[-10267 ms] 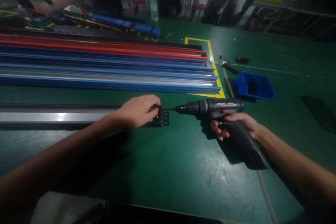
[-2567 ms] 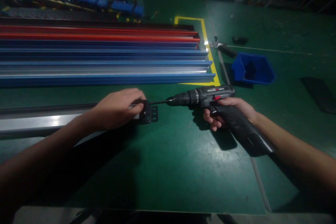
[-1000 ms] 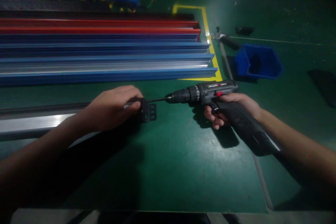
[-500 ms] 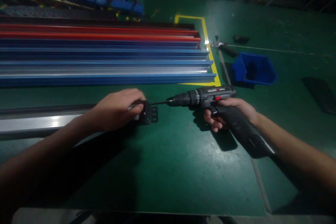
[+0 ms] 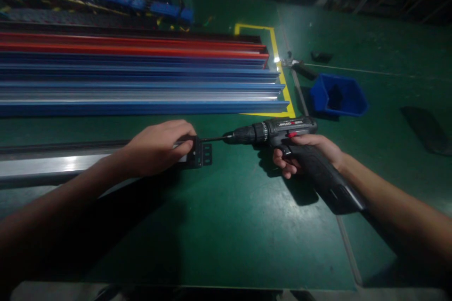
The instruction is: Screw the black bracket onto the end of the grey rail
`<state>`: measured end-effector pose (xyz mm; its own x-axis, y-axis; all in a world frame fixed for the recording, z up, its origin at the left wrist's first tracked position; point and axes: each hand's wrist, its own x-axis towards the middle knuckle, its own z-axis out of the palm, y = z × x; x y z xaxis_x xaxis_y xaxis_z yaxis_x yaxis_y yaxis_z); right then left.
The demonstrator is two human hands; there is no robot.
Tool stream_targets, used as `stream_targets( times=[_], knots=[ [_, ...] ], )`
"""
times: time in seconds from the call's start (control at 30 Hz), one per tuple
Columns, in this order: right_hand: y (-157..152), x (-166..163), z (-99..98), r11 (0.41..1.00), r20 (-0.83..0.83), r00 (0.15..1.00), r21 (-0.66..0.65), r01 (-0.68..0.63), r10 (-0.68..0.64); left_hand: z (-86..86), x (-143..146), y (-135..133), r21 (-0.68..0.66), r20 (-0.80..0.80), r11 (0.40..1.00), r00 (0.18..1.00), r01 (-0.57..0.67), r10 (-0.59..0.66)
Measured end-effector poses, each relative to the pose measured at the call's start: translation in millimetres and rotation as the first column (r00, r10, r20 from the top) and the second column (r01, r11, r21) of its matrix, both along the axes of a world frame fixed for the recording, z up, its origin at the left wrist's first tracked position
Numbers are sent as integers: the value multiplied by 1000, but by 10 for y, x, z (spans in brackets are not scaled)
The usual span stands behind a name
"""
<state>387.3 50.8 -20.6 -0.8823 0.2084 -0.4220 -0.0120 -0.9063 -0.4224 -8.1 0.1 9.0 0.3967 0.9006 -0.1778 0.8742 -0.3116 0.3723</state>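
My left hand point(image 5: 160, 146) is closed round the end of a long silver and black metal profile point(image 5: 67, 162), beside a black slotted end bracket point(image 5: 206, 154). In my right hand point(image 5: 310, 150) is a black cordless drill point(image 5: 287, 127), gripped by its handle with a finger at the trigger. The drill lies level and points left. Its long thin bit point(image 5: 212, 139) reaches the upper part of the bracket; the exact contact point is too small to make out.
Long blue profiles point(image 5: 141, 107) and red profiles point(image 5: 141, 48) lie across the green table behind my hands, ending near yellow tape point(image 5: 273, 37). To the right are a blue bin point(image 5: 339, 96), a tool with dark handles point(image 5: 302, 68) and a dark flat object point(image 5: 425, 129).
The view has shifted very slightly. Both hands, the drill and the bracket keep nearly the same positions, with the bit still at the bracket.
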Motion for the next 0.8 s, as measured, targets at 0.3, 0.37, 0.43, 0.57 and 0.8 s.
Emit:
stream_targets(
  times=[0.3,0.37,0.43,0.57,0.8],
  knots=[
    [-30,5,18,999,4,1000,34,14,-14,5,20,-11,0,-1,1000,1000,-23,23],
    [-38,-2,17,999,-17,1000,50,18,-17,0,14,-15,-2,-3,1000,1000,-22,22],
    [-47,-7,16,998,-32,999,65,20,-18,-5,5,-17,-4,-9,1000,1000,-20,20],
    [-60,-12,18,996,-39,999,86,29,-25,-12,2,-16,0,-9,1000,1000,-13,13],
    [-63,-8,16,996,-38,999,76,37,-34,-22,5,-8,5,11,1000,1000,-2,1]
  ],
)
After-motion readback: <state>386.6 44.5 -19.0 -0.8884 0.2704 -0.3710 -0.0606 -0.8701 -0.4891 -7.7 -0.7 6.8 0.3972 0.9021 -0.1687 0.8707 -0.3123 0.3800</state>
